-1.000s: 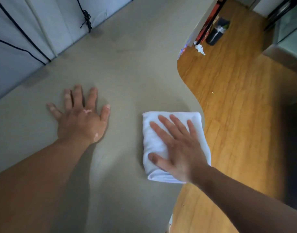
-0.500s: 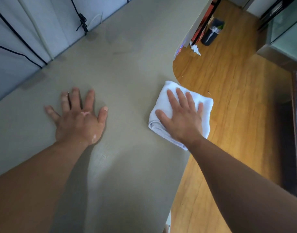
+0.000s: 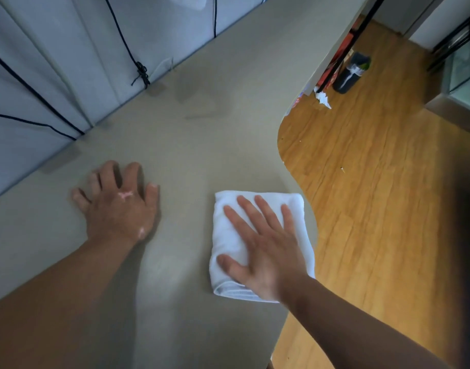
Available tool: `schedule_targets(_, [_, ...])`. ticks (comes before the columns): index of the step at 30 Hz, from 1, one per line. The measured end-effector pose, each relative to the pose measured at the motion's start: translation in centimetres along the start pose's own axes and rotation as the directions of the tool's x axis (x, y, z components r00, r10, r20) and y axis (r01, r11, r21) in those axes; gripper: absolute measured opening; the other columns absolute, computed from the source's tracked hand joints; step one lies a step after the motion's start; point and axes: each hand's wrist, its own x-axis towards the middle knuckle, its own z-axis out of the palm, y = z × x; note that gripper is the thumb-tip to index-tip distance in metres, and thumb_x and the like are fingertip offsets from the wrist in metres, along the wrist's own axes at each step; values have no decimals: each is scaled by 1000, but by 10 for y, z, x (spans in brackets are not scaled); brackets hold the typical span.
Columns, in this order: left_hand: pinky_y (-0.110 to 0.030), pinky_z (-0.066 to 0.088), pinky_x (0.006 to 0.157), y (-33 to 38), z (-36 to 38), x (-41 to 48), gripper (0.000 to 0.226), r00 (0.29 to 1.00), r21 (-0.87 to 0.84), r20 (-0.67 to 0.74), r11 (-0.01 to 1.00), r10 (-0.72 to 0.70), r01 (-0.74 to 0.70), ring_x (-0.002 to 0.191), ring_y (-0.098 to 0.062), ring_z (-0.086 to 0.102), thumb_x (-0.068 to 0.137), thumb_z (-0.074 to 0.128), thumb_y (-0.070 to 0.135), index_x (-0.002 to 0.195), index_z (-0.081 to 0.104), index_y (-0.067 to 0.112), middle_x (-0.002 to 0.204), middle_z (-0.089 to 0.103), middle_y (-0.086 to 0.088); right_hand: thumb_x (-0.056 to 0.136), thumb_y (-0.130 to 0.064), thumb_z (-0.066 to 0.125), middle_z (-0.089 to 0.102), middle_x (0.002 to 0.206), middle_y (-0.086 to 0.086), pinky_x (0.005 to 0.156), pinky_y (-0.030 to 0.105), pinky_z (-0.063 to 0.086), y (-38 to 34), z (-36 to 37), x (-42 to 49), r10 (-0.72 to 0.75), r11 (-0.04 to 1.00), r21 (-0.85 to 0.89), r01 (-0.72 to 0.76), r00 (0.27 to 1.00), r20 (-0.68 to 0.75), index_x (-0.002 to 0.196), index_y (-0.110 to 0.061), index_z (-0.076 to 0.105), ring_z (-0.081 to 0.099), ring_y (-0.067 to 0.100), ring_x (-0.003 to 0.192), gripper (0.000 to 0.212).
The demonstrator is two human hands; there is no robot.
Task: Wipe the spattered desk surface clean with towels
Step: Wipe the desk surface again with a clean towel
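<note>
The grey-green worktop [image 3: 191,134] fills most of the view, its curved edge meeting a wooden floor [image 3: 374,182] on the right. Pale panels [image 3: 68,49] crossed by black cords [image 3: 142,73] stand along its far side. A folded white towel [image 3: 228,235] lies near the curved edge, the right hand [image 3: 265,251] pressing flat on it with fingers spread. The left hand [image 3: 119,206] rests on the bare worktop well apart from it, fingers spread. A dark bottle [image 3: 351,73] and a crumpled tissue [image 3: 323,98] lie on the floor.
</note>
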Motion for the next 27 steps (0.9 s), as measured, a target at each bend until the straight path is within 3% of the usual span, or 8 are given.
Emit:
schedule_targets(11, [-70,15,118,12,8,55,56,990,46,61,992,-124,122,152,-37,18,102,29,59,150,29,31,162,24,-13,85,-83,23,8,172,-13,125,59,0,76,-34,153,-47,999,25,48,999,-25,162,-44,14,1,19,159,87])
schedule_targets(17, [-67,18,119,21,15,53,68,988,119,-19,980,-156,158,151,-38,22,95,20,68,153,26,32,162,25,-12,85,-85,22,12,171,-12,125,59,3,118,-49,254,9,1000,9,-9,997,-79,161,-44,18,7,20,158,87])
schedule_targets(22, [-67,20,119,23,13,53,70,987,124,-37,979,-160,163,148,-40,27,93,21,70,150,31,32,159,30,-13,84,-85,17,11,171,-11,125,60,2,126,-55,270,7,1000,-6,-7,998,-59,162,-43,17,5,20,158,89])
schedule_targets(27, [-65,16,121,27,8,50,71,984,104,-37,978,-176,179,149,-38,24,92,20,71,151,31,33,161,29,-12,86,-82,22,14,172,-9,123,63,6,110,-45,214,-50,998,20,51,996,-71,161,-41,20,7,22,158,86])
